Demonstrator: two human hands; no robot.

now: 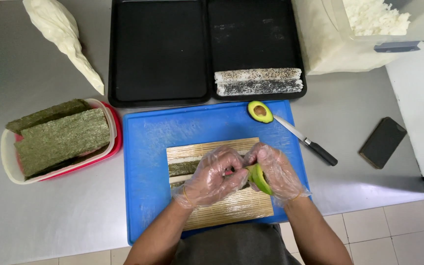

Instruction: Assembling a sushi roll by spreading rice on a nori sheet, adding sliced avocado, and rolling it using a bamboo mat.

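We grip one avocado piece (259,178) between our gloved left hand (213,177) and right hand (277,172), fingers closed on it, above one bamboo mat (231,208) on a blue board (148,147). One avocado half (260,112) and one knife (306,141) lie beyond; two rolls (258,81) fill one of two black trays (158,54).

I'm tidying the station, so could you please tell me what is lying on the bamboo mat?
On the mat lies a strip of nori with rice. Both gloved hands, the right hand holding an avocado piece, cover its middle, so any filling is hidden.
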